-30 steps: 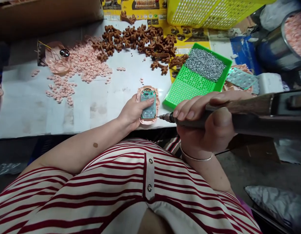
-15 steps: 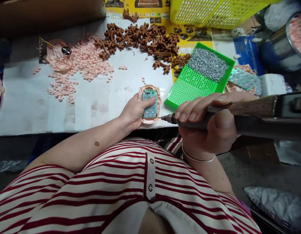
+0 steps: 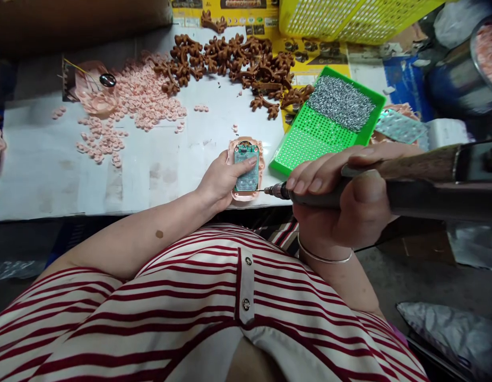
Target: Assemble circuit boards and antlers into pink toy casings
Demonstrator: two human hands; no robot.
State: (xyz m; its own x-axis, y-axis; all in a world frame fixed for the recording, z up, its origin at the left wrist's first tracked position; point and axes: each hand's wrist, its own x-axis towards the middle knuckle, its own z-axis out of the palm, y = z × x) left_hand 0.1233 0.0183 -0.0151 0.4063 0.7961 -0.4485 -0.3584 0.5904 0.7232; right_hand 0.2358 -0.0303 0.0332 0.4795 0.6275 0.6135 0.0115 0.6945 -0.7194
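Near the table's front edge, my left hand [image 3: 224,180] grips a pink plastic housing [image 3: 246,197], its thumb lying over the green circuit board [image 3: 246,178] inside. My right hand [image 3: 341,196] is wrapped round a dark power screwdriver [image 3: 321,199], which points left. Its thin bit reaches the lower right corner of the board; whether a screw sits under the tip is too small to tell. Just beyond the right hand stands a green perforated tray [image 3: 309,143] with a heap of silver screws [image 3: 341,103] in its far part.
Small pink plastic pieces [image 3: 146,101] are piled on the left of the table, beside brown branch-shaped parts [image 3: 233,61]. A yellow basket [image 3: 341,21] stands at the back. More circuit boards [image 3: 400,127] lie right of the tray, near a metal bucket [image 3: 460,79].
Almost nothing differs. The housing and the screwdriver tip sit very slightly further right and up, with both hands keeping their hold.
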